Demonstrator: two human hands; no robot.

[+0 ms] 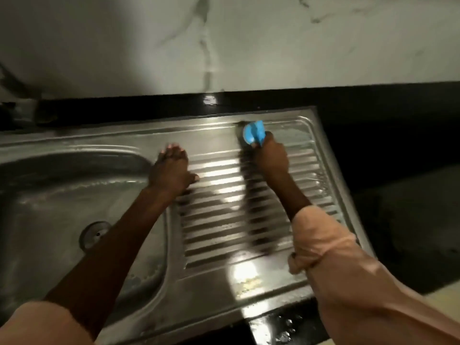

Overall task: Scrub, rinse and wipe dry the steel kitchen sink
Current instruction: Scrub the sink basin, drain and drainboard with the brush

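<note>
Item: pressed stainless-steel kitchen sink (249,135) with ribbed drainboard, set into a black glossy table (373,115); bowl at left, drain (94,235) visible.

Right hand (270,158): fingers curled round a small bright-blue scrubber (254,133), pressed on the drainboard's far edge, apparently for scrubbing.

Left hand (171,170): fingers straight, close together, flat on the steel beside the bowl, likely bracing.

Markings: no brand, label or writing legible.

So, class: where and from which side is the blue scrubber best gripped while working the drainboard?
Grip the blue scrubber at its near end, from above, as the right hand does. Its scrubbing face lies against the ridged drainboard, so only that end stays free, probably giving the best downward pressure.
</note>
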